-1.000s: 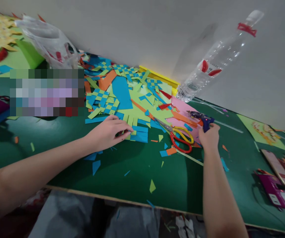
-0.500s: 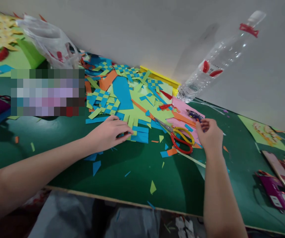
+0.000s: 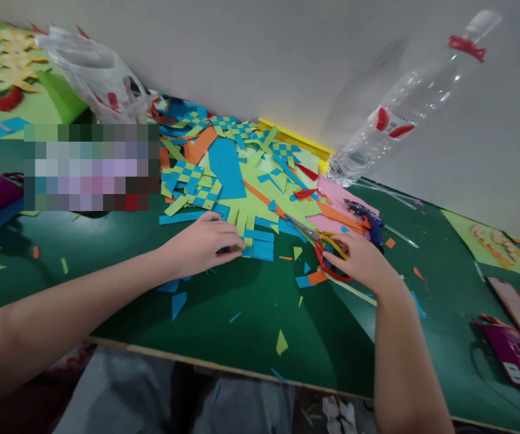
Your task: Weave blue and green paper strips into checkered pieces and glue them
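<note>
My left hand (image 3: 199, 246) lies flat on the green table (image 3: 251, 325), fingers stretched out and pressing the edge of a blue and green woven paper piece (image 3: 246, 232). My right hand (image 3: 360, 263) rests on the red and yellow scissors (image 3: 321, 253), fingers curled over the handles. The blades point left into the heap of paper. A blue glue gun (image 3: 368, 218) lies just behind that hand on a pink sheet (image 3: 339, 199).
A heap of blue, green and orange paper strips (image 3: 224, 163) covers the back of the table. A clear plastic bottle (image 3: 405, 108) leans against the wall. A plastic bag (image 3: 92, 72) sits back left. Purple items (image 3: 513, 355) lie at the right. Paper scraps dot the front edge.
My right hand let go of the glue gun, which now lies on the pink sheet, and moved left and down onto the scissors' handles. My left hand stayed on the woven paper.
</note>
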Available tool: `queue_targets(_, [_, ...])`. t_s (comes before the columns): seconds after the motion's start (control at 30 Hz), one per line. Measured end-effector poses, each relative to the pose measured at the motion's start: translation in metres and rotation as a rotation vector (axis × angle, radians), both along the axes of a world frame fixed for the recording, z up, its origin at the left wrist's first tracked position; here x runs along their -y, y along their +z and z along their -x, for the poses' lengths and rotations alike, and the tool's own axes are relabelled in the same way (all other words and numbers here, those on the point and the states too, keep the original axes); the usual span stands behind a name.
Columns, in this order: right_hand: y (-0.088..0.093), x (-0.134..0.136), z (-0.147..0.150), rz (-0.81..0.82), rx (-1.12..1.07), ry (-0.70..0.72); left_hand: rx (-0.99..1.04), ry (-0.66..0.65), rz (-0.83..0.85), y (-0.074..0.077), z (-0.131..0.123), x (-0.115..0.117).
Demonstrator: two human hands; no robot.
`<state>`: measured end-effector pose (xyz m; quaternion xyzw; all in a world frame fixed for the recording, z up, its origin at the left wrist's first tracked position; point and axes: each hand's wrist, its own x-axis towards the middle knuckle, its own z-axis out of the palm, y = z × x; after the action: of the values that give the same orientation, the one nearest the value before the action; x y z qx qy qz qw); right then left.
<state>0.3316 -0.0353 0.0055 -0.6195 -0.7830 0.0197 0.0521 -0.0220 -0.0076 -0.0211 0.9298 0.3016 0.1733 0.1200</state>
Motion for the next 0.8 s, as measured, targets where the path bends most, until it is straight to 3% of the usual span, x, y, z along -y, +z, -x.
queue_targets(0.33, [0.004,0.001,0.007,-0.008,0.006,-0.091,-0.006,-0.035,0.007,-0.003,0.001,-0.002])
queue_targets(0.5, [0.009,0.001,0.003,-0.101,-0.129,-0.113,0.002,-0.033,-0.018,-0.004,0.002,-0.002])
queue_targets(0.67, [0.014,0.003,0.003,-0.200,-0.253,-0.048,-0.012,-0.027,-0.035,-0.005,0.001,-0.002])
queue_targets(0.8, [0.017,0.006,0.012,-0.159,-0.293,0.092,-0.024,-0.011,-0.043,-0.005,0.000,-0.002])
